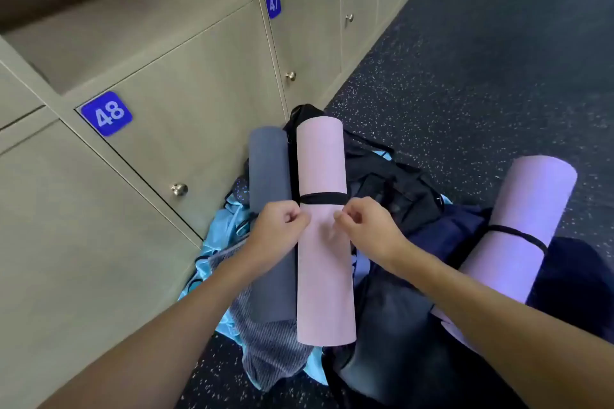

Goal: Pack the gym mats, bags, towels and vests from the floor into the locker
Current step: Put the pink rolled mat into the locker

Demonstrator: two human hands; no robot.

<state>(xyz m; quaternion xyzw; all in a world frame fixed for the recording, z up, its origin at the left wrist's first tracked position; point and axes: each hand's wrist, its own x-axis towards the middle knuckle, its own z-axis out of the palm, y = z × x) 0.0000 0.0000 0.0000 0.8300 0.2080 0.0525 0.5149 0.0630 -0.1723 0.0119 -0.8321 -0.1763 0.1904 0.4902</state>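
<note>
A rolled pink mat with a black strap round it lies on a pile of gear on the floor. My left hand and my right hand sit at its two sides just below the strap, fingers curled against the roll. A rolled grey mat lies along its left side. A second rolled mat, lilac, lies to the right with a black cord round it. Black and navy bags, light blue cloth and a striped grey towel lie underneath.
Beige lockers stand on the left: door 48 with a metal knob is closed, as is door 47. An open locker compartment is at the upper left. Dark speckled floor stretches to the right.
</note>
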